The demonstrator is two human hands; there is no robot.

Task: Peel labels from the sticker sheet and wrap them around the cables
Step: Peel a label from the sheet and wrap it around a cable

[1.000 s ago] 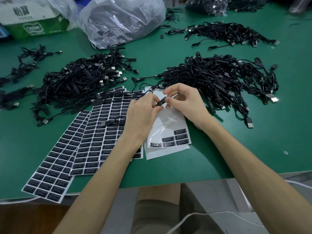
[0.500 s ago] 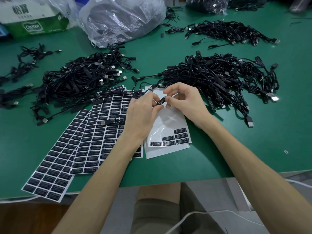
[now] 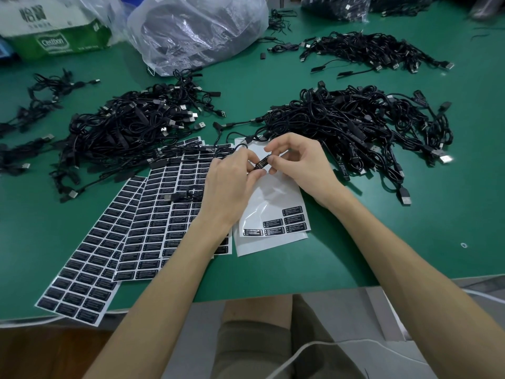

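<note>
Pinching one cable (image 3: 261,162), left hand (image 3: 232,186) and right hand (image 3: 302,166) sit before a bag (image 3: 247,26) seemingly full of cables (image 3: 177,23).

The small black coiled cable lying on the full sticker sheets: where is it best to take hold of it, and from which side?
Probably the flat USB plug that sticks out left of the small black coiled cable. Come from above and pinch its two long sides: it lies flat on the black-label sticker sheets, clear of the loops.
</note>
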